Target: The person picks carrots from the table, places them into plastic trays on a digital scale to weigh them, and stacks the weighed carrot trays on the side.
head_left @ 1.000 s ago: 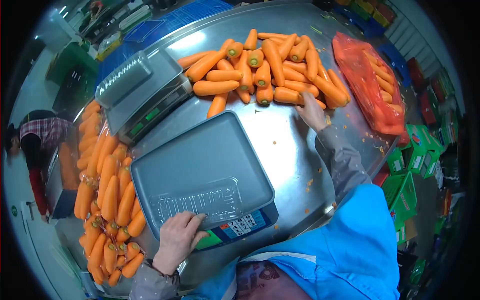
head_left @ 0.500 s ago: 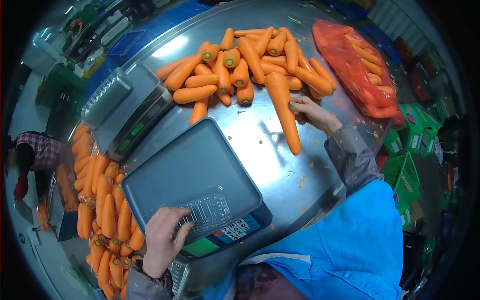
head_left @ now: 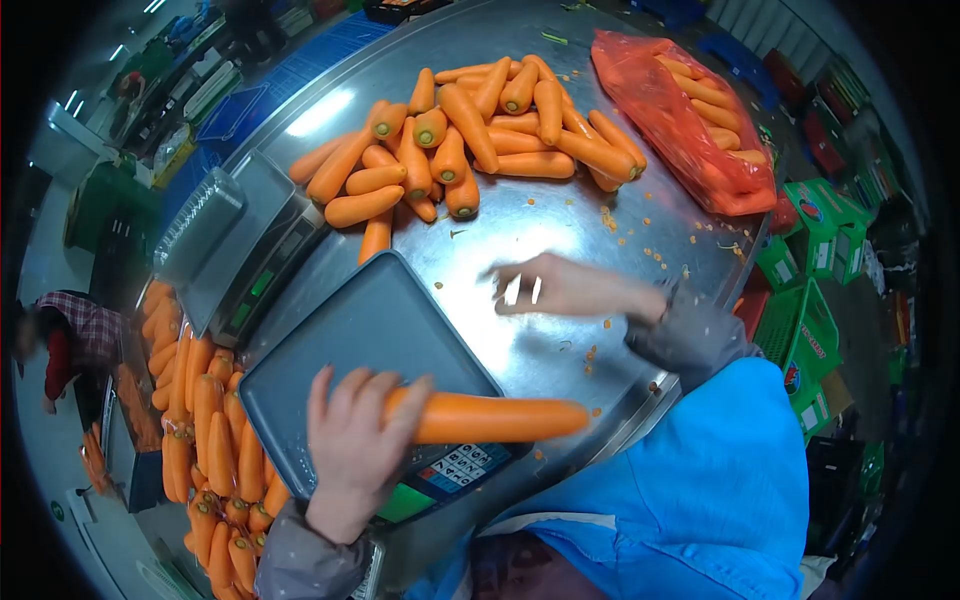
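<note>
A large carrot (head_left: pixel 500 420) lies across the front of the grey scale tray (head_left: pixel 370 310), and my left hand (head_left: pixel 360 430) is wrapped round its left end. The scale's keypad (head_left: pixel 465 465) shows just under the carrot. Over the steel table, right of the tray, my right hand (head_left: pixel 550 285) is blurred, with its fingers apart and nothing between them. Behind both hands lies a heap of loose carrots (head_left: pixel 470 130). The clear plastic tray seen earlier on the scale cannot be made out behind my left hand.
A second scale (head_left: pixel 240 240) with stacked clear trays (head_left: pixel 205 220) stands at the left. Bagged carrots (head_left: pixel 215 420) lie along the left edge. A red bag of carrots (head_left: pixel 690 120) is at the back right, green crates (head_left: pixel 800 340) beyond. A co-worker (head_left: pixel 75 330) is far left.
The large carrot has moved from my right hand to my left hand, down over the scale. My right hand has let go and moved left. The view has shifted slightly.
</note>
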